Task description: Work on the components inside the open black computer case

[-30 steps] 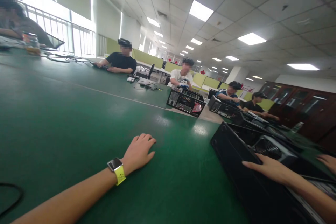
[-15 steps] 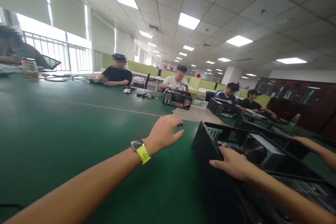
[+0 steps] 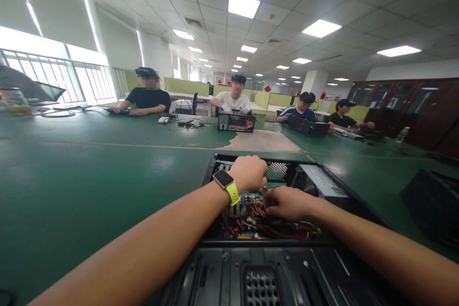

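Green table [image 3: 89, 177] fills most of the view, with four other people seated along its far side at their own cases. Open case [image 3: 287, 267] lies on it directly before the person, side panel off, power supply [image 3: 319, 181] at the back right and wires [image 3: 258, 220] tangled inside. Both hands are down among them: left hand [image 3: 249, 173], with a watch [image 3: 226, 184], is curled shut; right hand [image 3: 287, 203] pinches something at the wires, hidden. Work inside looks barely begun, nothing yet lifted out.
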Tool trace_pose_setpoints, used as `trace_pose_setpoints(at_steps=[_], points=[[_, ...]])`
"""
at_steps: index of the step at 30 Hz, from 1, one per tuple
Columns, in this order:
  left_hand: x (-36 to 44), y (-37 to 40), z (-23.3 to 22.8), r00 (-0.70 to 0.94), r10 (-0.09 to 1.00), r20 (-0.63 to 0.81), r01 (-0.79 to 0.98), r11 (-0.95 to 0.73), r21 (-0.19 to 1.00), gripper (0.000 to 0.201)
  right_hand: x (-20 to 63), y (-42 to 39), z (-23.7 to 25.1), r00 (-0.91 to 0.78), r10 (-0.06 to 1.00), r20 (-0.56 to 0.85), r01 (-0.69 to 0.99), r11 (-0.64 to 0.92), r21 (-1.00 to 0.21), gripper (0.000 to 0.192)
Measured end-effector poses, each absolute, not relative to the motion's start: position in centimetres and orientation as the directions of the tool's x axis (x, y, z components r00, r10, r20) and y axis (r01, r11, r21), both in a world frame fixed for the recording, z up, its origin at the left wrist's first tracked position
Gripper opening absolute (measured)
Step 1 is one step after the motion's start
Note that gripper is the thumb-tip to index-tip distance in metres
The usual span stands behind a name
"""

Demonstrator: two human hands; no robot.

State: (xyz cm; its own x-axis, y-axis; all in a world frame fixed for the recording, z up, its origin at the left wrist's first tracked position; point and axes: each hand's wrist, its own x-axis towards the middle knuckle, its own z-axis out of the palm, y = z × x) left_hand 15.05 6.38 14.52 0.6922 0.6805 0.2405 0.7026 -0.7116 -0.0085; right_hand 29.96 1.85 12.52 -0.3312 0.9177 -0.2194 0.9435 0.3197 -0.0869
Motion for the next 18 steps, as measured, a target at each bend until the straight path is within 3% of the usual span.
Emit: trace_pose_setpoints(at_steps=[2,4,6,7,10,12,14,17,18], points=[[15.1,6.0,13.5,0.743,0.669,0.036,0.670,-0.741,-0.047,0.018,31.2,1.5,11.4,-0.300,0.939,-0.169,0.954,0.291,-0.075,0.030],[15.2,5.8,12.7,0.753,0.639,-0.157,0.638,-0.767,-0.062,0.027,31.4,1.2,10.8,-0.280,0.952,-0.126,0.959,0.283,0.002,0.049],[15.5,5.7,12.1,0.750,0.604,-0.270,0.612,-0.788,-0.061,0.036,31.1,1.3,10.5,-0.289,0.948,-0.132,0.948,0.302,0.098,0.060],[15.6,5.8,11.9,0.752,0.591,-0.291,0.603,-0.796,-0.059,0.039,30.9,1.4,10.4,-0.299,0.943,-0.147,0.940,0.318,0.125,0.056],[15.9,5.9,12.1,0.754,0.596,-0.277,0.604,-0.794,-0.064,0.035,30.3,1.5,10.8,-0.306,0.936,-0.175,0.938,0.327,0.112,0.028],[15.5,5.8,13.2,0.751,0.615,-0.238,0.622,-0.781,-0.057,0.026,30.1,0.8,11.9,-0.307,0.940,-0.151,0.946,0.318,0.058,0.023],[14.1,4.9,15.0,0.758,0.625,-0.186,0.630,-0.776,-0.038,0.026,30.2,-1.0,13.4,-0.351,0.927,-0.133,0.936,0.345,-0.070,0.022],[9.9,1.6,16.6,0.822,0.567,-0.052,0.568,-0.810,0.148,0.037,31.5,-5.8,14.9,-0.411,0.905,-0.105,0.875,0.360,-0.324,0.033],[8.0,0.1,16.2,0.847,0.531,0.018,0.503,-0.813,0.294,0.038,32.1,-7.8,14.8,-0.400,0.914,-0.063,0.860,0.351,-0.370,0.037]])
